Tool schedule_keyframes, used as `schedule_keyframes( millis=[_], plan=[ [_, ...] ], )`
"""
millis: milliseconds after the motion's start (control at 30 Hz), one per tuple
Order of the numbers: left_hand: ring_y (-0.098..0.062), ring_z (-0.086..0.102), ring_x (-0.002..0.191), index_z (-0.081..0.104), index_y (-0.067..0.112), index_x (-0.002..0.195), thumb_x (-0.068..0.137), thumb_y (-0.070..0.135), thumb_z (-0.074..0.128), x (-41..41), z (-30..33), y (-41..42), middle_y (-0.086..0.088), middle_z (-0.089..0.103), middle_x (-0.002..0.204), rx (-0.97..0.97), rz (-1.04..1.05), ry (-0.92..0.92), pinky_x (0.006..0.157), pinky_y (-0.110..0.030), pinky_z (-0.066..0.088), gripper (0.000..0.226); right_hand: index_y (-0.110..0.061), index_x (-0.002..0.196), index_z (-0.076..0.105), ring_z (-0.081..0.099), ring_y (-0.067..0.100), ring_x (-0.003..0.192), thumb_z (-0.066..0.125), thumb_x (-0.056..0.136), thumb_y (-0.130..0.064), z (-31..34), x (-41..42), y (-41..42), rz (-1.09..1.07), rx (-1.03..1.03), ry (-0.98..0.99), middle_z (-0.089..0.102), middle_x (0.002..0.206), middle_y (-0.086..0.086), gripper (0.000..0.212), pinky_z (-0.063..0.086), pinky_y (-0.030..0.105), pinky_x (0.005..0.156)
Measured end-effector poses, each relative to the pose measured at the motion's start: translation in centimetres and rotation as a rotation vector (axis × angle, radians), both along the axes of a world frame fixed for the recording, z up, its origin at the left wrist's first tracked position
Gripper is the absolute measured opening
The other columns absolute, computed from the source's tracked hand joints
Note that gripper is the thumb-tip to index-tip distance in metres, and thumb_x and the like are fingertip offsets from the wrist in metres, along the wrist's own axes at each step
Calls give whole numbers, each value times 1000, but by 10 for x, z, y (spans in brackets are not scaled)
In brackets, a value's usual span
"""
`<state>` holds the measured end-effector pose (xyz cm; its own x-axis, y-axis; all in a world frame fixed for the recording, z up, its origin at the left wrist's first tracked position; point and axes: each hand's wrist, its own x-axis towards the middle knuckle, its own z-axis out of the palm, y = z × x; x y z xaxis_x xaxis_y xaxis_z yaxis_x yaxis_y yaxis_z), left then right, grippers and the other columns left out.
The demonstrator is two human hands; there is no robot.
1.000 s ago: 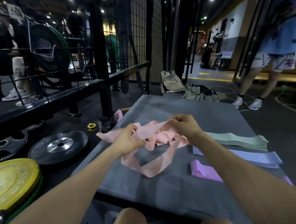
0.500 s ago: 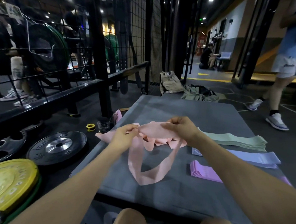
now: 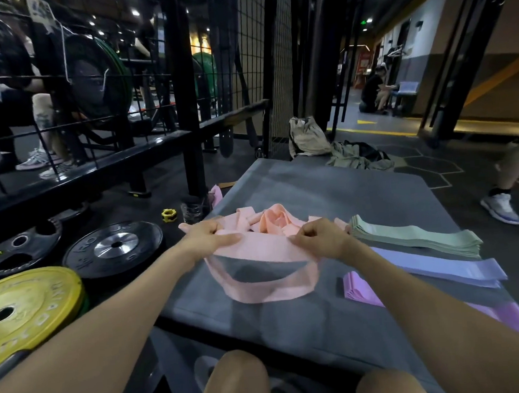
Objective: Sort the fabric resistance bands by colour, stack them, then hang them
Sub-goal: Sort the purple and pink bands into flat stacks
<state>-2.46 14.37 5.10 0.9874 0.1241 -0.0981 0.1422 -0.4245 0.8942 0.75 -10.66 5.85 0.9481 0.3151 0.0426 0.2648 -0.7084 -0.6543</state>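
A pink fabric band (image 3: 265, 251) is stretched flat between my two hands above the grey mat (image 3: 328, 191); its loop sags down onto the mat. My left hand (image 3: 207, 238) pinches its left end and my right hand (image 3: 319, 238) pinches its right end. Behind it lies a loose heap of pink bands (image 3: 272, 221). To the right sit three flat stacks: green bands (image 3: 414, 237), lavender-blue bands (image 3: 454, 270) and purple bands (image 3: 361, 289), the last partly hidden by my right forearm.
Weight plates lie on the floor at left: a yellow one (image 3: 26, 310) and black ones (image 3: 114, 248). A black rack post (image 3: 187, 109) and wire grid stand behind. Clothes and a bag (image 3: 306, 136) lie beyond the mat. A person's foot (image 3: 500, 207) is at right.
My hands have moved apart and lowered, pulling the pink band out wide and flat. The walking person at right has moved further out of view.
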Motion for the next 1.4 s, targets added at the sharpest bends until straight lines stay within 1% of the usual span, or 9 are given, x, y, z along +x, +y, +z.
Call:
schedule_keyframes(
  millis=[200,300,433,567,733,900,1000,1200,1400],
  plan=[
    [-18,49,71,49,12,70,83,21,69,-13,-32,24,-6,53,77,15,105,45,64,-28,37,25,-3,93,71,49,3,67,57,86,-4,-22,-8,19,74,-62,-36,62,82,-2,16,36,5,58],
    [-18,47,73,49,16,71,83,16,69,-19,-47,34,-8,50,85,42,188,70,64,-27,37,23,-4,100,70,60,18,90,55,82,4,-38,-3,20,-11,-59,-27,69,100,8,25,47,25,81],
    [-27,55,88,55,14,86,83,13,67,-22,-65,45,-18,51,112,141,283,76,65,-29,47,12,-3,108,66,58,28,108,52,86,0,-58,0,12,-164,-175,19,65,115,13,26,43,26,87],
    [-35,55,111,58,11,113,84,13,64,-24,-76,48,-21,55,123,268,309,124,94,-38,47,30,-1,104,66,58,29,108,58,87,-8,-72,-5,9,-209,-261,109,65,113,14,20,43,27,85],
    [-33,50,110,43,15,128,90,7,53,-27,-78,46,-17,48,125,425,297,113,77,-29,37,40,-1,115,57,53,31,114,56,88,-9,-82,-8,17,-237,-293,146,59,122,15,29,42,30,90],
    [-32,51,111,45,11,125,92,15,51,-27,-82,51,-16,53,122,329,387,64,80,-30,36,34,-2,120,52,53,29,114,57,84,-4,-83,-8,19,-341,-166,198,58,118,13,36,42,27,90],
    [-32,52,109,52,9,121,93,13,45,-23,-78,58,-17,55,122,266,414,20,79,-30,38,29,-2,92,63,54,22,92,58,81,0,-77,-6,17,-355,-78,237,56,86,5,12,44,24,69],
    [-30,55,108,60,10,113,87,9,57,-14,-60,64,-12,61,111,202,456,-67,88,-37,46,26,-11,83,65,51,20,82,61,81,3,-64,1,4,-383,21,192,59,88,8,15,38,24,71],
    [-28,61,84,68,20,82,81,8,64,14,-51,68,-4,65,82,139,444,-170,82,-36,50,13,-7,91,70,61,25,92,59,81,1,-55,17,-3,-465,73,41,69,95,10,17,43,26,76]
  ],
)
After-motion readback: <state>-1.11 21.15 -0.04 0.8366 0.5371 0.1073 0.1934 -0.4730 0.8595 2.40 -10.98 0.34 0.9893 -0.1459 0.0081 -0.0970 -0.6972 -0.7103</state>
